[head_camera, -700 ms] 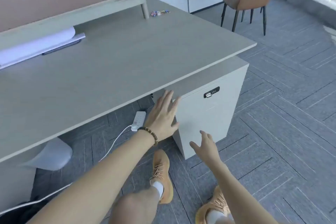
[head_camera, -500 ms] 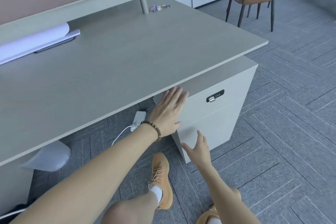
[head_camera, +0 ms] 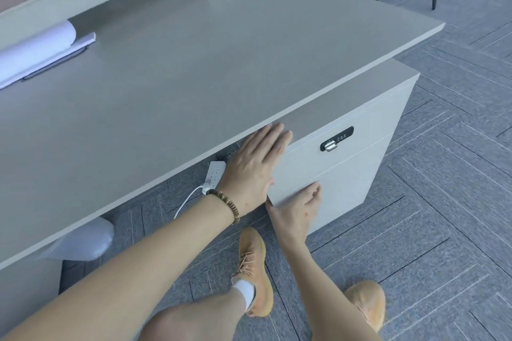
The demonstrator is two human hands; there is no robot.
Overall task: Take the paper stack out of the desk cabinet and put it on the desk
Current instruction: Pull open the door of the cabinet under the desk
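Fingers of both your left hand (head_camera: 253,171) and right hand (head_camera: 297,209) lie spread, gripping nothing; hook the pale grey desk cabinet (head_camera: 357,174) drawer seam at three o'clock and pull squarely.

the table (head_camera: 221,69) top is matt grey laminate with a faint wood grain. the desk cabinet (head_camera: 357,174) is smooth, matt pale board; its lock plate (head_camera: 336,142) is glossy black with a shiny metal latch. the floor (head_camera: 443,202) is rough grey carpet tile.

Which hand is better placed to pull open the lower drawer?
Probably the right hand: its fingers curl at the lower drawer's top edge. The left hand lies flat on the cabinet corner.
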